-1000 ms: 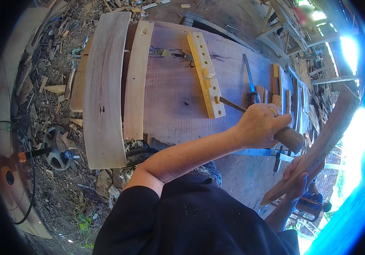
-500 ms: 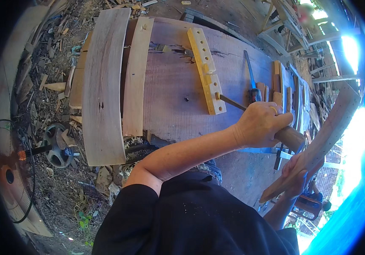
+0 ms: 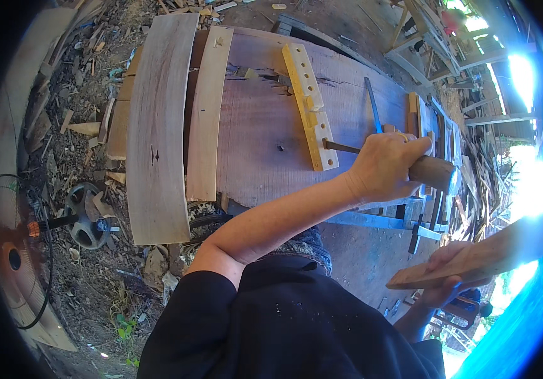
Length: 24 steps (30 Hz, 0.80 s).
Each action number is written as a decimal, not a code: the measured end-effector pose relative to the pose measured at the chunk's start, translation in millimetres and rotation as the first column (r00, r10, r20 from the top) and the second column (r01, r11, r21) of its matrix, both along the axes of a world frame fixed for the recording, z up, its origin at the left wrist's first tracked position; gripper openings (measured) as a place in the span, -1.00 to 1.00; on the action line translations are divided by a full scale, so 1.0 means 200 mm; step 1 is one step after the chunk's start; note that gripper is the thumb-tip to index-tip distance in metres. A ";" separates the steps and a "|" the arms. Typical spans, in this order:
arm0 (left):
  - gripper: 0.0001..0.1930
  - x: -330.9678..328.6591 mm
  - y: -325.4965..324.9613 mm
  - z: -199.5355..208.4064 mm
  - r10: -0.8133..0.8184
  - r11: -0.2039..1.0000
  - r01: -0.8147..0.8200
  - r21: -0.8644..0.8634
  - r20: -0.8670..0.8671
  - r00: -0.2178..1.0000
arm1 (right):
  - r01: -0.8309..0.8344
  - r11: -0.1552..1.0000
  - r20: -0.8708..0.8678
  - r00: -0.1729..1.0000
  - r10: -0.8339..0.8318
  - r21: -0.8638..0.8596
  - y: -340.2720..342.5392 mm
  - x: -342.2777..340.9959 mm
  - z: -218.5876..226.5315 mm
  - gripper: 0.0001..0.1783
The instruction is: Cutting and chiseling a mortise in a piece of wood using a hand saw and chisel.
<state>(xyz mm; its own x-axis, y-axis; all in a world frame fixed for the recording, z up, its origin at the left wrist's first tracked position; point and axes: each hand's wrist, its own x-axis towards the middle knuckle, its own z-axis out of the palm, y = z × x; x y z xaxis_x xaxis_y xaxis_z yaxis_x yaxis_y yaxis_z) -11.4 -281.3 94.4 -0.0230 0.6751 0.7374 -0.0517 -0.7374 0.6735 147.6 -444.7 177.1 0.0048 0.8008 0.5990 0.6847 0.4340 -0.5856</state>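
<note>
My left hand (image 3: 382,167) is closed around the wooden handle of a chisel (image 3: 432,172). Its metal blade (image 3: 341,146) points left and meets the near end of a pale yellow wooden bar with several square holes (image 3: 306,95). The bar lies on a broad reddish wooden slab (image 3: 259,145). Lower right, my right hand (image 3: 439,289) grips a flat wooden club (image 3: 473,265), held off to the right of the chisel handle and apart from it.
Two long curved planks (image 3: 157,126) (image 3: 208,114) lie on the slab's left side. Another long metal tool (image 3: 372,104) and small wood pieces lie beyond my left hand. A metal clamp frame (image 3: 379,220) sits under the slab edge. A fan (image 3: 85,215) and wood scraps cover the ground at left.
My left hand keeps the chisel against the yellow bar. My right hand with the wooden club has dropped a little lower.
</note>
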 end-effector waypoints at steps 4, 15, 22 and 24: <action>-0.68 -0.01 0.00 -0.02 -0.001 0.999 0.000 -0.037 -0.011 1.000 | 0.132 0.963 0.171 0.981 -0.092 -0.234 -0.02 -0.04 -0.05 -0.16; -0.73 -0.01 0.07 0.04 -0.015 0.983 0.011 -0.181 -0.022 1.000 | -0.038 0.969 -0.142 0.990 0.003 -0.245 0.07 0.13 0.09 -0.21; -0.81 0.00 0.15 0.08 0.018 0.956 -0.032 -0.292 -0.053 0.998 | 0.108 0.893 0.200 0.980 -0.020 -0.438 0.27 0.05 0.14 -0.11; -0.81 0.01 0.16 0.10 0.003 0.962 -0.013 -0.271 -0.038 0.999 | 0.079 0.888 0.156 0.988 -0.009 -0.452 0.31 0.05 0.17 -0.11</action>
<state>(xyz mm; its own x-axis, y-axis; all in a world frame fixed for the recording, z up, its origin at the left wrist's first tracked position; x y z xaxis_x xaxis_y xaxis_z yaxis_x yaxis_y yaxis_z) -9.6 -249.1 113.9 -0.0055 0.8499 0.5268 -0.0176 -0.5268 0.8498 157.1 -382.9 211.7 -0.0125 0.9863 0.1645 0.7892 0.1108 -0.6041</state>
